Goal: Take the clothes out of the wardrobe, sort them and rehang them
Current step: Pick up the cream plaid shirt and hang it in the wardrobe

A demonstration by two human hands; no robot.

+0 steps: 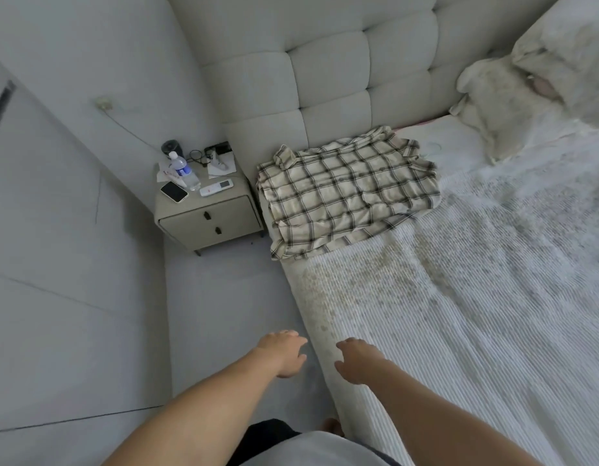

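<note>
A cream and black plaid shirt (348, 190) lies spread flat on the bed (476, 314), near the padded headboard and the bed's left edge. My left hand (284, 353) hangs over the floor beside the bed, fingers loosely curled and holding nothing. My right hand (357, 363) hovers over the bed's left edge, fingers relaxed and empty. Both hands are well short of the shirt. No wardrobe or hanger is in view.
A bedside cabinet (207, 213) stands left of the bed with a water bottle (183, 171), a phone (174, 192), a remote (216, 188) and small items on top. Crumpled bedding (513, 105) is piled at the bed's far right. Pale floor (224, 297) runs along the bed.
</note>
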